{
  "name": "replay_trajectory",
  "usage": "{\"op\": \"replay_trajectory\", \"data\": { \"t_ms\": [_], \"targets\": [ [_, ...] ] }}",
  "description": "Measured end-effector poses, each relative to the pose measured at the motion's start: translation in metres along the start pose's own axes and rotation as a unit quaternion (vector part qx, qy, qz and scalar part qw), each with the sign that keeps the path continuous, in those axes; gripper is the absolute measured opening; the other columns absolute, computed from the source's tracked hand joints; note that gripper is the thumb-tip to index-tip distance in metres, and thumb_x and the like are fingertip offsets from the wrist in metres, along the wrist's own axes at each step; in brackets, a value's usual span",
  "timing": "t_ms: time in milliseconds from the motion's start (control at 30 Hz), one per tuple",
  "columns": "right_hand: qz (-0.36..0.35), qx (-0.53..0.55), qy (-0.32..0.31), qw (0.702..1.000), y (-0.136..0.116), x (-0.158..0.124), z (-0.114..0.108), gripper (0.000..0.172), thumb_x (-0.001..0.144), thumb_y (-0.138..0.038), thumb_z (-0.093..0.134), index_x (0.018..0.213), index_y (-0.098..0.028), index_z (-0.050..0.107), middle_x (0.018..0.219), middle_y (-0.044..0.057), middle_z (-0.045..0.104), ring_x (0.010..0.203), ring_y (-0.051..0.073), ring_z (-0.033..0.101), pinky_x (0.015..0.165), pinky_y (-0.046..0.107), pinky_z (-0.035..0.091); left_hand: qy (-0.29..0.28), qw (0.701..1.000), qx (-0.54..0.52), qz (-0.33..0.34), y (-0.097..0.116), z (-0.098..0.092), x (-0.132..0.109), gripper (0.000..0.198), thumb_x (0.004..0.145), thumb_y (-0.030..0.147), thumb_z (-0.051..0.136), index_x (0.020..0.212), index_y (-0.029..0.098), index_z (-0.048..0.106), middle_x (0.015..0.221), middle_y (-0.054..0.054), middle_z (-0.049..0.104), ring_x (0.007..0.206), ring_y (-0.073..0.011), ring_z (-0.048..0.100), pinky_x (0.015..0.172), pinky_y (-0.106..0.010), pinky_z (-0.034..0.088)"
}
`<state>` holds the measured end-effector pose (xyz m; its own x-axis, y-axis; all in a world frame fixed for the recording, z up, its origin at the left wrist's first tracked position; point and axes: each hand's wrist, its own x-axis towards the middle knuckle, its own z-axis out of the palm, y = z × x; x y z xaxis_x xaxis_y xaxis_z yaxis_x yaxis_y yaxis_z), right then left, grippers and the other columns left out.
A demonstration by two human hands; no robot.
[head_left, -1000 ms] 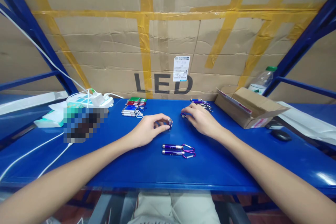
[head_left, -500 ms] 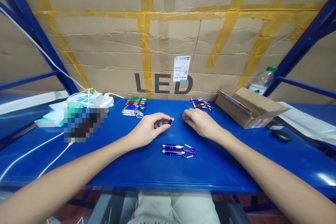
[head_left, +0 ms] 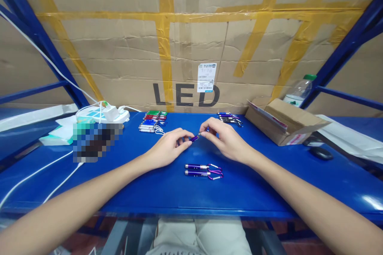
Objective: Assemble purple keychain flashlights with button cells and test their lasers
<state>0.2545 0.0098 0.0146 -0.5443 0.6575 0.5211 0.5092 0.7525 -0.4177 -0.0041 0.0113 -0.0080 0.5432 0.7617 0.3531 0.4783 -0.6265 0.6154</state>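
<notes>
My left hand [head_left: 169,147] pinches a small purple keychain flashlight body [head_left: 194,138] just above the blue table [head_left: 167,191]. My right hand [head_left: 223,137] is closed in a pinch at the flashlight's open end, holding a tiny part I cannot make out. Two finished purple flashlights [head_left: 199,170] with pink carabiners lie side by side in front of my hands. A row of green, red, blue and silver flashlights [head_left: 153,121] lies at the back left. Several more flashlights [head_left: 229,118] lie at the back right.
An open cardboard box [head_left: 281,121] sits at the right, with a plastic bottle [head_left: 297,91] behind it and a black mouse [head_left: 319,153] nearby. A white power strip [head_left: 115,114] with cables and a pixelated item [head_left: 95,139] lie at the left. A large "LED" carton [head_left: 185,55] forms the back wall.
My right hand has come left from the back-right flashlights and met the tip of the flashlight in my left hand, which tilted the flashlight up towards it.
</notes>
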Motion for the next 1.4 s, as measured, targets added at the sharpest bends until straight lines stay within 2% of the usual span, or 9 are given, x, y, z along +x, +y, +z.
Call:
{"op": "replay_trajectory", "data": {
  "t_ms": [467,633,1033,1233,1400],
  "targets": [
    [-0.006,0.023,-0.016,1.000,-0.0010,-0.0001,0.0008,0.009,0.110,-0.028,0.058,0.105,-0.022,0.064,0.104,0.005,0.071,0.092,0.021,0.063,0.086,0.034,0.050,0.004,0.999,-0.033,-0.002,0.0032,0.0008,-0.0001,0.024,0.104,0.037,0.065,0.119,0.021,0.075,0.101,-0.004,0.070,0.081,-0.0161,0.063,0.073,-0.028,0.051],
    [-0.003,0.034,-0.019,0.999,-0.0029,0.0006,-0.0004,0.009,0.109,-0.028,0.059,0.104,-0.022,0.064,0.104,0.005,0.072,0.089,0.020,0.063,0.084,0.033,0.050,-0.005,1.000,-0.027,-0.011,0.0066,-0.0005,-0.0010,0.023,0.104,0.036,0.065,0.119,0.021,0.073,0.086,0.001,0.069,0.070,-0.0150,0.058,0.066,-0.028,0.046],
    [0.029,0.106,-0.028,0.994,-0.0007,-0.0016,0.0023,0.010,0.106,-0.028,0.065,0.099,-0.022,0.069,0.097,0.002,0.073,0.086,0.019,0.065,0.080,0.031,0.050,0.016,0.996,0.068,0.057,0.0075,-0.0037,-0.0018,0.025,0.109,0.038,0.063,0.114,0.018,0.077,0.091,-0.003,0.069,0.076,-0.0165,0.061,0.074,-0.029,0.048],
    [0.071,0.152,-0.032,0.985,-0.0031,-0.0003,0.0035,0.013,0.103,-0.032,0.068,0.094,-0.021,0.069,0.091,0.002,0.072,0.082,0.019,0.065,0.076,0.032,0.050,0.033,0.988,0.094,0.114,0.0069,-0.0042,-0.0043,0.023,0.110,0.034,0.060,0.116,0.017,0.074,0.099,-0.006,0.071,0.088,-0.0192,0.067,0.081,-0.031,0.052],
    [0.109,0.196,-0.047,0.973,-0.0037,-0.0001,0.0045,0.019,0.099,-0.037,0.072,0.090,-0.021,0.068,0.088,0.001,0.071,0.079,0.019,0.062,0.074,0.032,0.048,0.038,0.975,0.155,0.154,0.0058,-0.0063,-0.0073,0.028,0.113,0.037,0.053,0.120,0.018,0.073,0.101,-0.007,0.068,0.090,-0.0200,0.068,0.079,-0.031,0.055]
  ]
}}
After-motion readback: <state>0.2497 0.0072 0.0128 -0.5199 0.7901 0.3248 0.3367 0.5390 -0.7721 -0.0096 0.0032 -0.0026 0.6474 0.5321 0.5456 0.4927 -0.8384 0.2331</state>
